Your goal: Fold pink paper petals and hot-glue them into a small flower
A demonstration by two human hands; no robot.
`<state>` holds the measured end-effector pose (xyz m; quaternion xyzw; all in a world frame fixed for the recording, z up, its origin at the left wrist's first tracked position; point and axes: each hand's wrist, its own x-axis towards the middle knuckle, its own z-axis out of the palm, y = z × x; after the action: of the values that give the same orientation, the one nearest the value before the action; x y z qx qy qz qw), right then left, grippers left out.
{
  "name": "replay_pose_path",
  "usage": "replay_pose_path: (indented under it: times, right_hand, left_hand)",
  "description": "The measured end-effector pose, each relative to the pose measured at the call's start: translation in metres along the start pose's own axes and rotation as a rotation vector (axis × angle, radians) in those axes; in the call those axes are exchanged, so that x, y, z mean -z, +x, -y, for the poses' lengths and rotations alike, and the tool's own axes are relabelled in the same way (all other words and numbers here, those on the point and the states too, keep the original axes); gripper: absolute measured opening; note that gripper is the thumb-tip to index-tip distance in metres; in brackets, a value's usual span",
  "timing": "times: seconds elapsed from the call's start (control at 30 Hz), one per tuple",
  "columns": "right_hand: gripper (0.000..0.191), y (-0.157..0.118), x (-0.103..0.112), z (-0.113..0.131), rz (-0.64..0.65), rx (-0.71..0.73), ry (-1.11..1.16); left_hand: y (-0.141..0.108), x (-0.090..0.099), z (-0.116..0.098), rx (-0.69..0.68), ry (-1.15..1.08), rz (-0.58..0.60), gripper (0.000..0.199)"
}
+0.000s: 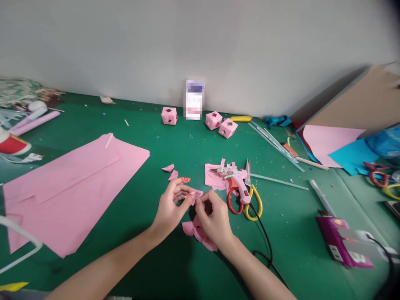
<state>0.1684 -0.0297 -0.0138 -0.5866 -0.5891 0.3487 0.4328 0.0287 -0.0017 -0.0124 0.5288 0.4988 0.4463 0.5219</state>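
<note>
Between my two hands a small folded piece of pink paper (195, 195) is pinched over the green table. My left hand (170, 208) grips its left side with thumb and fingers; one fingertip wears an orange-red wrap. My right hand (215, 214) pinches the right side. Under the right hand lie more pink paper pieces (188, 228), partly hidden by it. Two folded pink bits (168, 168) rest beyond my left hand. Past the right hand, a pink glue gun (242, 185) lies across scissors (258, 206) with red and yellow handles and a stack of cut pink paper (211, 176).
Three pink paper polyhedra (169, 116) stand near the wall beside a blurred white card (194, 100). Large pink sheets (75, 191) cover the left. Clear glue sticks (278, 146) lie right of centre. A purple power strip (340, 241) is at right; the glue gun's black cord (265, 231) runs frontward.
</note>
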Motion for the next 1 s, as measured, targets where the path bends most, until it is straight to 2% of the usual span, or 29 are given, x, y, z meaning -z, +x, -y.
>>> replay_pose_path:
  times: [0.13, 0.27, 0.33, 0.4, 0.53, 0.63, 1.0]
  right_hand:
    - [0.022, -0.002, 0.0, 0.0, 0.018, 0.022, -0.033]
    - [0.024, 0.001, 0.006, -0.003, -0.1, 0.159, -0.153]
    - [0.015, 0.003, 0.011, -0.005, -0.144, 0.235, -0.184]
    - [0.005, 0.005, 0.016, -0.007, -0.127, 0.292, -0.196]
    - [0.006, 0.006, 0.019, -0.01, -0.046, 0.348, -0.211]
    - [0.002, 0.005, 0.019, -0.009, -0.023, 0.376, -0.262]
    - [0.012, 0.006, 0.019, -0.01, -0.008, 0.455, -0.423]
  left_hand:
    - [0.001, 0.001, -0.001, 0.012, 0.003, -0.008, 0.034]
    - [0.003, 0.004, 0.0, 0.007, 0.028, 0.02, 0.036]
    - [0.003, 0.005, 0.001, 0.01, 0.046, 0.079, 0.036]
    - [0.002, 0.005, 0.001, 0.021, 0.057, 0.149, 0.036]
    - [-0.001, 0.003, 0.001, 0.023, 0.08, 0.223, 0.037]
    - [-0.001, 0.003, 0.0, 0.02, 0.116, 0.228, 0.037]
    - [-0.001, 0.005, -0.004, -0.094, 0.312, 0.166, 0.034]
